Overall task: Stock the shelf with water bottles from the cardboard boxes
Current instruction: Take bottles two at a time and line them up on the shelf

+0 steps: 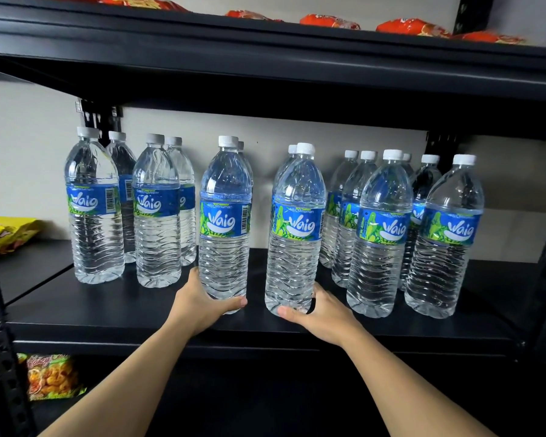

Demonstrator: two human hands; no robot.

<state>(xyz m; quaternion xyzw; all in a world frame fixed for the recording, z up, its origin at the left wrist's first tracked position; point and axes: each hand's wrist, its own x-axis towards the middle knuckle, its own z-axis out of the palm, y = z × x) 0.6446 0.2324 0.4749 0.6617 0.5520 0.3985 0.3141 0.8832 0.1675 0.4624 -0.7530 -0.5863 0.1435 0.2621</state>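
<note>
Black metal shelving [76, 313] against a pale wall [29, 137] carries the stock. Left of the left grip [199, 301], four clear plastic blue-labelled water bottles [95, 209] stand in pairs. That grip curls round the base of one upright bottle [224, 222] near the shelf's front. Just right of it, the right grip [322, 310] clasps a second bottle [297, 228] at its base, low holds probably meant for sliding both back into the gap. Beyond it, more bottles [382, 234] cluster.

Soft, even indoor light keeps the water bottles [224, 222] sharp, highlights glinting on their plastic; the upper shelf [297, 89] underside at 12 o'clock sits in shadow, while wide-angle distortion bows the uprights [0, 357] at 9 and 3 o'clock.
</note>
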